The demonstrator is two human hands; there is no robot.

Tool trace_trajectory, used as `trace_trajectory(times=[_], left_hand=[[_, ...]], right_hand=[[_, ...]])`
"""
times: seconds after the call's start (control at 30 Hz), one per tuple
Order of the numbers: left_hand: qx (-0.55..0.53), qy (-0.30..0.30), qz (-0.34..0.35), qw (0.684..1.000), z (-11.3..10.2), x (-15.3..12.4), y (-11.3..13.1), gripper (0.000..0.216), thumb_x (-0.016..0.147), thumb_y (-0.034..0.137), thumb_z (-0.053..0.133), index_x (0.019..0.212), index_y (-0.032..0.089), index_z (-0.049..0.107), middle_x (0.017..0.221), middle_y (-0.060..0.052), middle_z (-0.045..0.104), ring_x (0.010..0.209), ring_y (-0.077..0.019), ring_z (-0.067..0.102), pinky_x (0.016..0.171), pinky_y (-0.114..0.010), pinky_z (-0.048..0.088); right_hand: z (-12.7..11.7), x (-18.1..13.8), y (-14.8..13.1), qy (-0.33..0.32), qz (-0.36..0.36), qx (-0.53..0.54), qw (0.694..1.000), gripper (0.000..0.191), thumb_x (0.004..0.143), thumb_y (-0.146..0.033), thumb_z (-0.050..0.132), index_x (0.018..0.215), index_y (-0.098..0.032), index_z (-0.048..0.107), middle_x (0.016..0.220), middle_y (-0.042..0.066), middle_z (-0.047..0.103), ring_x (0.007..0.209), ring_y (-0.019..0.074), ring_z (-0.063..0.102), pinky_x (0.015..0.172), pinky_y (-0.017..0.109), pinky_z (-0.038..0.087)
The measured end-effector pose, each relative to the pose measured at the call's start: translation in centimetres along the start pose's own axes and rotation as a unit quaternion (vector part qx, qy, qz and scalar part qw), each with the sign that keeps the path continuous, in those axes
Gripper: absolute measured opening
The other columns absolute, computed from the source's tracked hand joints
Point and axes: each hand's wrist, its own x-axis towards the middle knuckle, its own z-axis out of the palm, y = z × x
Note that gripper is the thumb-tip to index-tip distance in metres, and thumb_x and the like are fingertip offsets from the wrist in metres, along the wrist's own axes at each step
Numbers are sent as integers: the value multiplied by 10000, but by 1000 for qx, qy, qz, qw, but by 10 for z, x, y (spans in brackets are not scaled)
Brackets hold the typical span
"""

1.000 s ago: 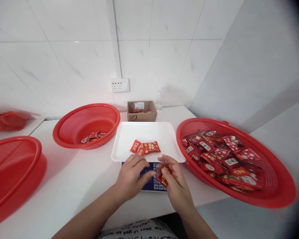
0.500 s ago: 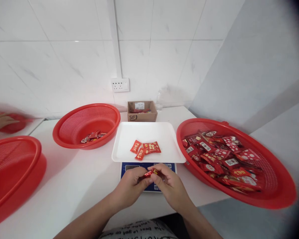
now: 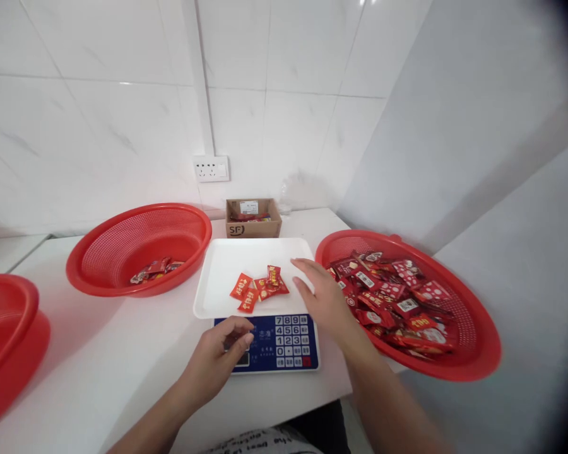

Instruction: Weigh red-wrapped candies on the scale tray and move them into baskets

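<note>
Several small red candy packets [image 3: 249, 300] with gold lettering lie together on the white tray [image 3: 213, 271] of a digital scale. One darker red packet [image 3: 273, 275] rests on top of another. My right hand [image 3: 324, 296] reaches over the tray's right side, its fingers apart and holding nothing, just right of the packets. Over the left part of the scale's blue keypad panel [image 3: 265, 352] hovers my left hand [image 3: 224, 353], thumb and fingers slightly parted around nothing. It hides part of the scale's display.
At the right stands a red plastic basket [image 3: 473, 315] full of snack packets [image 3: 388, 296]. Another red basket [image 3: 118, 230] at the left holds a few packets, and a third red basket [image 3: 14, 328] is cut off at the frame edge. A cardboard box [image 3: 253, 227] sits behind the tray.
Both hands held a red packet above the keypad; now it lies on the other packets in the tray. My right hand has moved up and right, my left hand slightly left. The view has turned right.
</note>
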Motion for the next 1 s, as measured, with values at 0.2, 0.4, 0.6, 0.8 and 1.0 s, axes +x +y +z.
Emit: trace_trajectory(times=[0.2, 0.4, 0.6, 0.8, 1.0], left_hand=[[31, 4, 4, 1000, -14, -5, -5, 247, 850, 432, 510, 882, 227, 644, 844, -34, 694, 794, -200, 619, 709, -287, 491], [3, -37, -3, 999, -5, -5, -3, 260, 844, 455, 517, 889, 231, 640, 856, -42, 689, 796, -210, 624, 709, -291, 499], [8, -85, 7, 996, 1, -6, -4, 257, 867, 443, 494, 922, 236, 635, 911, -44, 676, 844, -213, 619, 747, -297, 488], [15, -87, -6, 996, -2, -10, -9, 269, 875, 448, 478, 941, 233, 625, 921, -43, 666, 851, -216, 609, 750, -299, 476], [29, -93, -11, 995, 0, -11, -9, 224, 879, 397, 484, 926, 228, 624, 896, -32, 665, 836, -198, 593, 744, -284, 451]], right_hand=[[-65, -11, 56, -164, 85, -140, 973, 426, 840, -169, 468, 1234, -127, 625, 1296, 190, 598, 1198, 352, 551, 1011, 530, 404], [-75, -24, 78, -322, 154, -190, 914, 495, 863, -266, 498, 1356, -227, 528, 1418, 99, 509, 1192, 308, 579, 913, 416, 506], [-54, -10, 80, -352, 199, -266, 875, 700, 855, -251, 564, 1494, -275, 280, 1531, 168, 311, 1072, 346, 648, 852, 449, 518], [-46, 15, 91, -380, 169, -311, 855, 590, 864, -279, 649, 1399, -220, 407, 1419, 143, 452, 1063, 267, 617, 865, 467, 526], [-45, 11, 90, -354, 103, -302, 879, 306, 927, -321, 565, 1202, -187, 567, 1198, 84, 601, 1005, 214, 618, 859, 430, 521]])
